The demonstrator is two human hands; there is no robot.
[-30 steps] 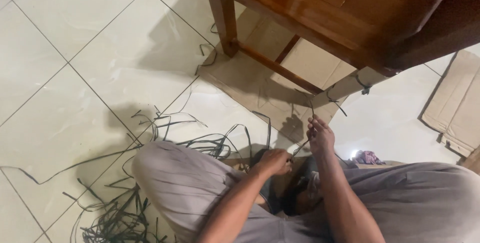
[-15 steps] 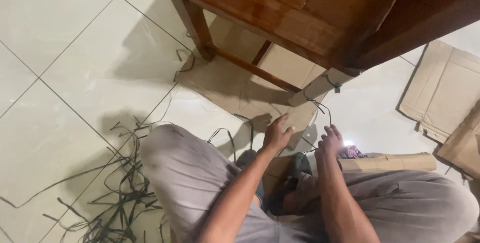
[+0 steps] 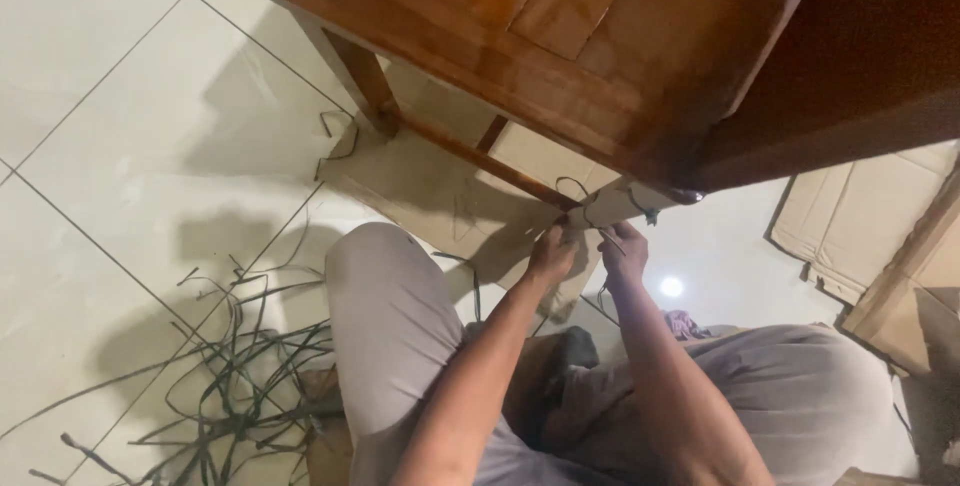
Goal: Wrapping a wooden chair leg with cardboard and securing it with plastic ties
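Position: we sit on the tiled floor (image 3: 130,126), knees apart, grey trousers; both arms reach fwd toward the wooden table (image 3: 560,36).
Left hand (image 3: 553,251): raised, fingers pinched on the thin dark strap (image 3: 580,196) just below the table's near edge.
Right hand (image 3: 622,251): close beside the left, fingers closed on the same strap, a short end sticking out by the thumb.
Strap: loops up from between the hands to the cardboard-wrapped table leg (image 3: 625,204); a knot shows on the leg's rt side. Exact wrap around the leg: we cannot tell, part hidden by hands.
Table: brown, glossy, fills top of view; far leg (image 3: 360,81) and low crossbar stand on flat cardboard sheet (image 3: 440,191).
Floor, left: loose pile of dark strap offcuts (image 3: 230,376), well apart from hands.
Floor, rt: more flattened cardboard (image 3: 850,221); small pinkish cloth (image 3: 685,324) near our rt knee.
Light: bright glare spot on tile beside rt forearm.
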